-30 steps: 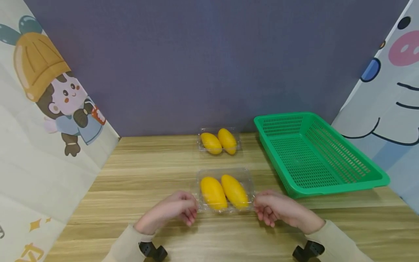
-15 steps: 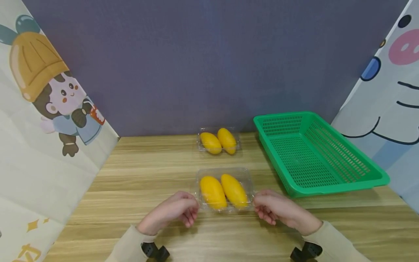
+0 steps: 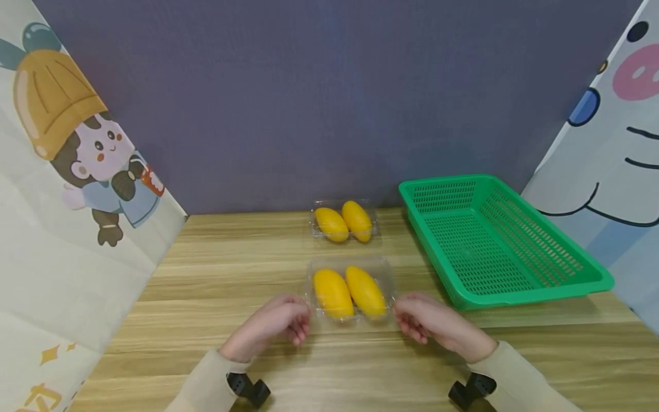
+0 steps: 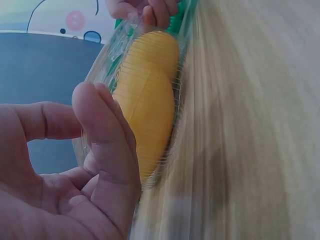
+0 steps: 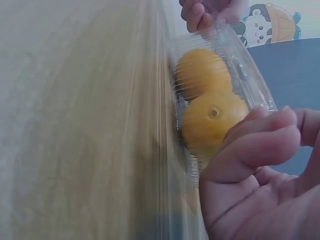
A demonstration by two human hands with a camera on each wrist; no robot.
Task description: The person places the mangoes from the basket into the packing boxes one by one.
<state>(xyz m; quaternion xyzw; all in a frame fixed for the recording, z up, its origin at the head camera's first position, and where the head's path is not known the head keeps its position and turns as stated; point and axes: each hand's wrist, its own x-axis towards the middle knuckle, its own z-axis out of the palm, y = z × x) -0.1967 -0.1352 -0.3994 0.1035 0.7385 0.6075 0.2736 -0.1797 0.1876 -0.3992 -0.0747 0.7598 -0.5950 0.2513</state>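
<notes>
A clear plastic box [image 3: 383, 270] with two yellow mangoes in it, the left mango [image 3: 333, 293] beside the right mango [image 3: 366, 290], is between my hands in the head view. My left hand [image 3: 280, 321] pinches its near left corner between thumb and fingers. At the near right corner my right hand [image 3: 432, 323] pinches the rim in the same way. Both wrist views show the box tilted across the picture and slightly blurred, the mangoes [image 4: 150, 100] behind its ribbed wall. Whether its base touches the table cannot be told.
A second clear box [image 3: 315, 229] with two mangoes stands behind, near the dark back wall [image 3: 309, 103]. To the right, a green slotted basket [image 3: 507, 300] sits on the wooden table [image 3: 216, 274]. Printed cloths hang on both sides.
The near box has shifted slightly away from me, towards the far box, with both hands moving along on its corners. The far box and the basket stay where they were.
</notes>
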